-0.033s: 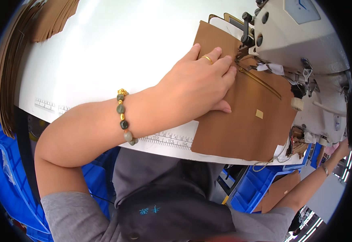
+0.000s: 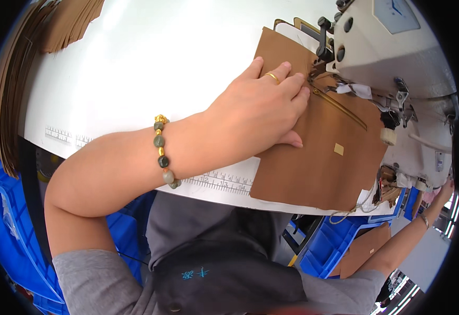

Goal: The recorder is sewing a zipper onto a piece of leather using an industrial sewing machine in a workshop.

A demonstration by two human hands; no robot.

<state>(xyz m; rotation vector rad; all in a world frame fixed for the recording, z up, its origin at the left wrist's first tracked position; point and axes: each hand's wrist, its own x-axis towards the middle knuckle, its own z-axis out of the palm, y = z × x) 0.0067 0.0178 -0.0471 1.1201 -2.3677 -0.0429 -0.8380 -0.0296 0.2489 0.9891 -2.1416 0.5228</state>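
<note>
My left hand (image 2: 265,107) lies palm down with its fingers stretched out on a brown fabric panel (image 2: 318,173). The panel rests flat on the white table, and its right part runs in beside the sewing machine (image 2: 392,58). A narrow brass-coloured strip (image 2: 339,108) lies across the fabric, slanting from the needle area. On the panel's right half sits a small pale yellow square (image 2: 338,149). My right arm reaches out to the far right, past the machine. Only a bit of my right hand (image 2: 449,188) shows there, at the picture's rim; its fingers cannot be made out.
Stacks of brown fabric pieces (image 2: 8,89) hang over the table's left edge. A printed ruler (image 2: 216,181) runs along the near edge. Blue bins (image 2: 8,210) stand below at left, and another blue bin (image 2: 321,247) holds a brown piece (image 2: 363,249) at right.
</note>
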